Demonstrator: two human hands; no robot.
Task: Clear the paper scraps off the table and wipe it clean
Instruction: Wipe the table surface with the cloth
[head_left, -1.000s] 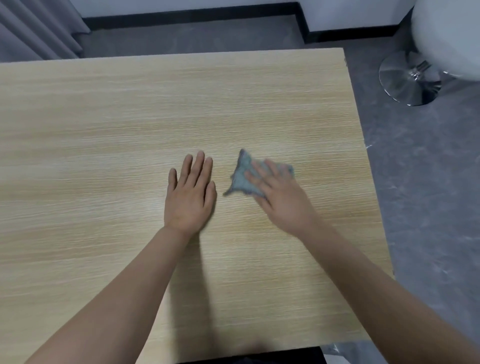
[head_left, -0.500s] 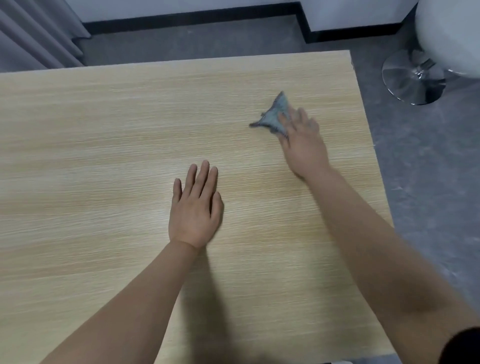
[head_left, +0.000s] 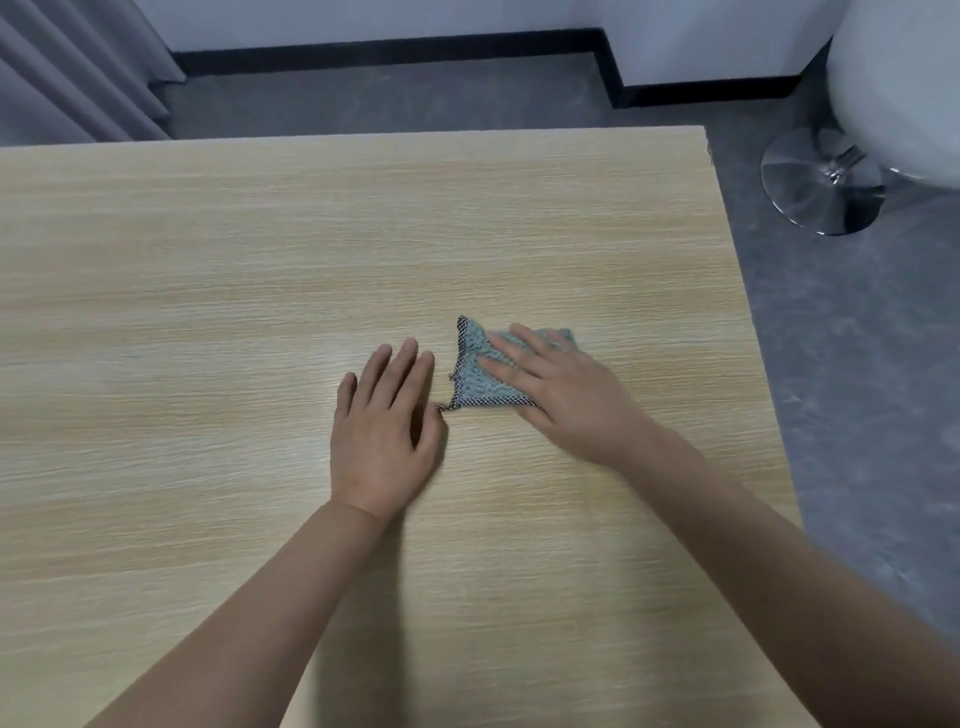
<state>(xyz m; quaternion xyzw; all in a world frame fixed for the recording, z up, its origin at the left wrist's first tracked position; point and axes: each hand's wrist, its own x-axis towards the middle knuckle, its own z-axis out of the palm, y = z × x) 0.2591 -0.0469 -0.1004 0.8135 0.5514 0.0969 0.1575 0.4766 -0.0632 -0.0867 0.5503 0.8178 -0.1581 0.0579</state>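
Head | L hand (head_left: 384, 431) flat on table (head_left: 208, 291) | R hand (head_left: 561, 395) presses cloth (head_left: 475, 371)

Left hand (head_left: 382, 431) at frame centre: palm down, flat on worktop (head_left: 208, 312), fingers straight and close together, pointing to top of frame. Bare left forearm runs from lower left. Right hand (head_left: 561, 395) just right of it: palm down, fingers straight and slightly spread, pressing on cloth (head_left: 475, 376), no grip. Bare right forearm enters from lower right corner.
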